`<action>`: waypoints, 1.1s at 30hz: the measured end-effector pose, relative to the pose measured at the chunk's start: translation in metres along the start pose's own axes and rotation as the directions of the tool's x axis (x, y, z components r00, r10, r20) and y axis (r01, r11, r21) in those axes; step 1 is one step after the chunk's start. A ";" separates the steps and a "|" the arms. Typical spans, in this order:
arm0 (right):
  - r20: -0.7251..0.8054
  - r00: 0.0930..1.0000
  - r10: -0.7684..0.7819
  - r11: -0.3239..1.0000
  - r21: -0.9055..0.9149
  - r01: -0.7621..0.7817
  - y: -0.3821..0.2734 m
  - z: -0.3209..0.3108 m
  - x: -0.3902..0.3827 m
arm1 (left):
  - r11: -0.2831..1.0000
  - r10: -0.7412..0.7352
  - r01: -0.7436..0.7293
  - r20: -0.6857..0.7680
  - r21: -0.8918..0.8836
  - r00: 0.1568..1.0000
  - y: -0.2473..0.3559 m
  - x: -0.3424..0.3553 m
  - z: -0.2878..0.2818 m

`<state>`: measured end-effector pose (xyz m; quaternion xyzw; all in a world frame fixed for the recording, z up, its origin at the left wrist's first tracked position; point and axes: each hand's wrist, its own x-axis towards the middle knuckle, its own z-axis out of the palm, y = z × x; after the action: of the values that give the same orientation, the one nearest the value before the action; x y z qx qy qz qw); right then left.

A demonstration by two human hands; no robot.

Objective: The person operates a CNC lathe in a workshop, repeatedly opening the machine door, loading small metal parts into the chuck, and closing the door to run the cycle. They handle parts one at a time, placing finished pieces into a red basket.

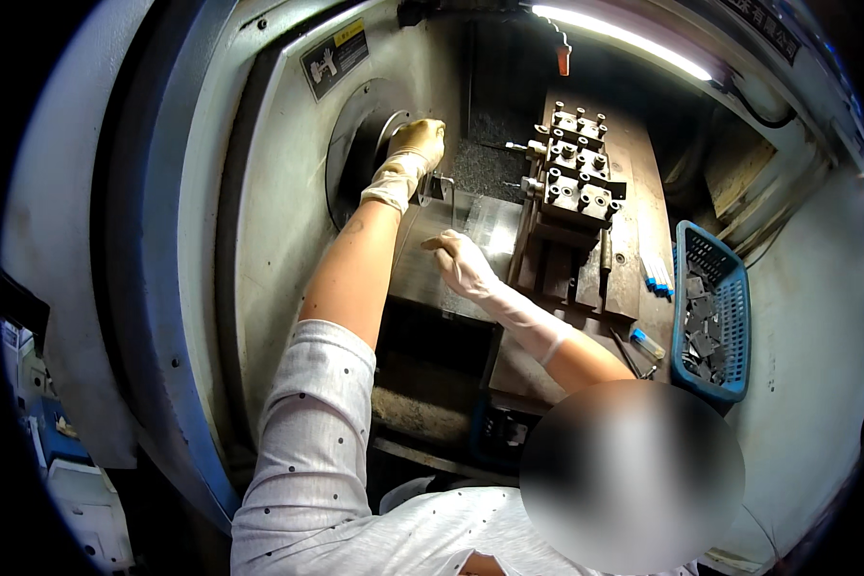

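Observation:
My left hand (418,152), in a thin pale glove, is closed in a fist against the round spindle chuck (378,144) of a lathe. Whatever its fingers grip there is hidden. Just below that wrist, a small metal block (436,188) juts out beside the chuck. Lower and to the right, my right hand (465,266) hovers over the flat metal cover (490,223). It wears a whitish glove, its fingers curled together and pointing left; anything between them is too small to make out.
A bolted tool holder block (576,182) with tools pointing left stands right of my hands. Farther right, a blue plastic basket (682,331) holds dark metal pieces. Blue-tipped white sticks (656,274) and a small clear tube (647,343) lie nearby. An orange-handled valve (564,60) hangs above.

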<state>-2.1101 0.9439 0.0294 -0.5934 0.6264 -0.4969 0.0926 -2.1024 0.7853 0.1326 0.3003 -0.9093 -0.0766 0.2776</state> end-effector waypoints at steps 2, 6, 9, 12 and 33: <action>-0.055 0.904 0.424 0.860 0.339 -0.382 0.024 0.013 0.023 | 1.000 -0.017 0.017 0.011 0.001 1.000 0.002 -0.001 -0.002; -0.149 0.623 0.768 0.388 0.882 -0.267 0.032 0.004 0.091 | 0.999 -0.027 0.027 0.012 -0.033 1.000 0.001 -0.002 -0.002; -0.156 0.739 0.655 0.371 0.919 -0.135 0.010 -0.005 0.100 | 0.999 -0.040 0.040 0.029 0.005 0.999 0.001 -0.002 -0.002; -0.204 0.815 0.543 0.477 0.873 -0.099 0.010 -0.005 0.081 | 0.999 -0.053 0.053 0.034 0.007 0.998 0.003 -0.001 0.001; -0.005 1.000 -0.002 0.958 -0.285 0.001 0.035 -0.026 0.099 | 0.985 -0.068 -0.023 -0.496 -0.173 0.866 0.013 -0.149 0.029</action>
<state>-2.1789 0.8678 0.0639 -0.5998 0.6913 -0.4029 0.0041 -2.0260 0.8827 0.0445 0.2952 -0.7927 -0.0783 0.5276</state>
